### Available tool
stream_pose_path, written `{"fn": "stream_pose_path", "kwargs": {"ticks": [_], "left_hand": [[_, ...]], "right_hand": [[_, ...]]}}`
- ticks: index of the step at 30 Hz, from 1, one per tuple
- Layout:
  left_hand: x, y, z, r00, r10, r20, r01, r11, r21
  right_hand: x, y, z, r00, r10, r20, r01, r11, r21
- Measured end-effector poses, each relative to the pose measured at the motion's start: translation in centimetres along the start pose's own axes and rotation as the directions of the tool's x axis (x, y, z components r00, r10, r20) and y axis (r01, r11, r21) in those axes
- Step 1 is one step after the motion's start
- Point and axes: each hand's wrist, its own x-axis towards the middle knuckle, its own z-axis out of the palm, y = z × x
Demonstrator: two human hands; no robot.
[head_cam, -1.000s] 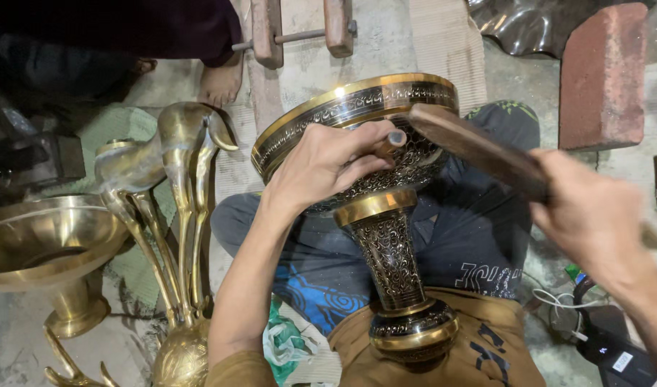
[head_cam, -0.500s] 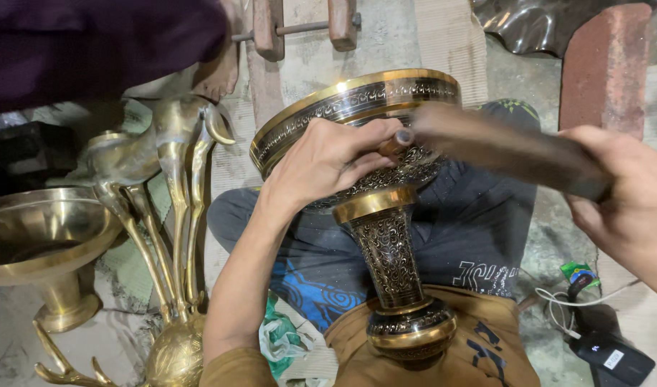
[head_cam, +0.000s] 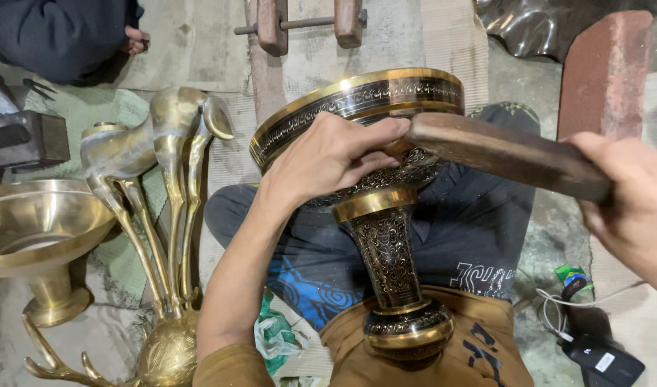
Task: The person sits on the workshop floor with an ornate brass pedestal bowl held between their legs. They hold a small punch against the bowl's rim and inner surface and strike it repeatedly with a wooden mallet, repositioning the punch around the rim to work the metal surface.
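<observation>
Holding the big brass vase (head_cam: 386, 236) on my lap, I press my left hand (head_cam: 328, 154) on its wide bowl, just under the gold rim. My fingers (head_cam: 375, 132) curl over the dark carved part and touch it. My right hand (head_cam: 629, 201) is closed tight around a flat wooden stick (head_cam: 500, 154). The stick's far end rests on the bowl, right beside my left fingertips. The vase leans with its round foot near my tummy. A shiny brass deer (head_cam: 156, 186) stands on the floor to my left. A brass bowl (head_cam: 34, 229) sits beside the deer. A red brick (head_cam: 604, 72) is far off on my right.
</observation>
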Motion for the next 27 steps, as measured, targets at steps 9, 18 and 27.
{"fn": "stream_pose_path", "kwargs": {"ticks": [9, 18, 27], "left_hand": [[0.1, -0.2, -0.3, 0.998, 0.062, -0.010, -0.062, 0.996, -0.071], [0.4, -0.3, -0.5, 0.997, -0.031, 0.068, 0.029, 0.999, 0.034], [0.6, -0.8, -0.2, 0.997, 0.079, -0.012, -0.079, 0.995, -0.056]], "right_hand": [[-0.5, 0.2, 0.5, 0.993, -0.067, -0.098, 0.070, 0.997, 0.024], [-0.4, 0.7, 0.5, 0.992, -0.124, -0.028, 0.117, 0.976, -0.184], [-1.0, 3.0, 1.0, 1.000, 0.023, -0.014, -0.020, 0.987, 0.158]]}}
